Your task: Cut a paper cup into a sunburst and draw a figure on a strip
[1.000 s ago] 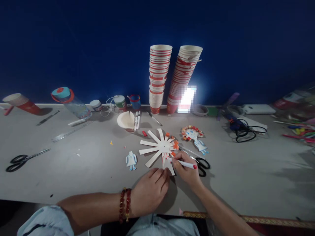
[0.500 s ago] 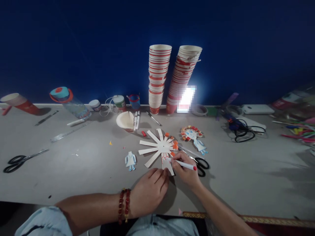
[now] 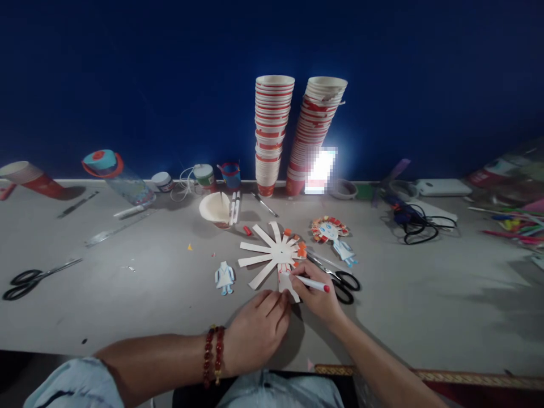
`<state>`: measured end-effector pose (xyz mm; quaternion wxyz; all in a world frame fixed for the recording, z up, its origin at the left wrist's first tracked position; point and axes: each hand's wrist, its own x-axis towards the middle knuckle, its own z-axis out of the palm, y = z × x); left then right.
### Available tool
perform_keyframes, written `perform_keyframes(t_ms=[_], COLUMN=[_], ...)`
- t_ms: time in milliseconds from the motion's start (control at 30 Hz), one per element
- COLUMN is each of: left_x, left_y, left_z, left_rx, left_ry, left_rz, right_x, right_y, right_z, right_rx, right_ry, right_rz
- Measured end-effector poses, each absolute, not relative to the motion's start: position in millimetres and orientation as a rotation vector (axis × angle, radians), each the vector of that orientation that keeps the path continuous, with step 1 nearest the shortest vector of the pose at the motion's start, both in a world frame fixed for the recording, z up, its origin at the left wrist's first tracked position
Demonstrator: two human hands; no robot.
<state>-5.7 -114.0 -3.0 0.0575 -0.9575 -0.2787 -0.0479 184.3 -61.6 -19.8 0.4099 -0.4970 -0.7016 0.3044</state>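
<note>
The hands partly hide the marker and the paper cutout.

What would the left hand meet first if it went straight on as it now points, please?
Going straight on, the left hand would probably first meet the right hand, which holds a white marker at the paper cutout; their heights are hard to compare from this one view.

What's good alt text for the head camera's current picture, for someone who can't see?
A person's right hand holds a white marker at a paper cutout with radiating strips; the left hand touches its nearest strip. Around them on a grey table: scissors, paper figures, cup stacks.
</note>
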Motion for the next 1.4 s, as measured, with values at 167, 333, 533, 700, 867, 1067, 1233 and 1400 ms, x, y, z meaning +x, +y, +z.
perform_keyframes(t_ms=[167, 333, 533, 700, 867, 1067, 1233, 1400], left_x=[-5.1, -5.1, -5.3, -5.2, -5.4, -5.7, -6.4, -6.5], left_y=[-113.9, -113.5, -113.3, -113.2, -113.3, -112.3, -111.8, -112.2], left_z=[-2.9, -3.2, -2.7, -1.0, -0.1, 1.3, 1.7, 2.1], left_rx=[-2.907, -2.912, -2.911, -2.91, -2.904, -2.904, -2.907, -2.911], left_ry=[-0.851, -0.832, -0.837, -0.854, -0.829, -0.794, -0.783, -0.801], left_rz=[-0.14, -0.155, -0.164, -0.166, -0.154, -0.148, -0.149, -0.147], right_x=[184.8, 184.9, 184.8, 184.6, 184.3, 184.6, 185.0, 185.2], right_y=[-61.2, -61.7, -61.5, -61.2, -61.2, -61.4, -61.4, -61.7], right_z=[-20.3, -20.2, -21.0, -21.4, -20.4, -18.5, -18.7, -19.6], right_rx=[-1.243, -1.262, -1.261, -1.267, -1.259, -1.26, -1.256, -1.256], right_ry=[-1.795, -1.8, -1.82, -1.829, -1.839, -1.842, -1.835, -1.826], right_rz=[0.771, 0.783, 0.771, 0.768, 0.751, 0.739, 0.75, 0.752])
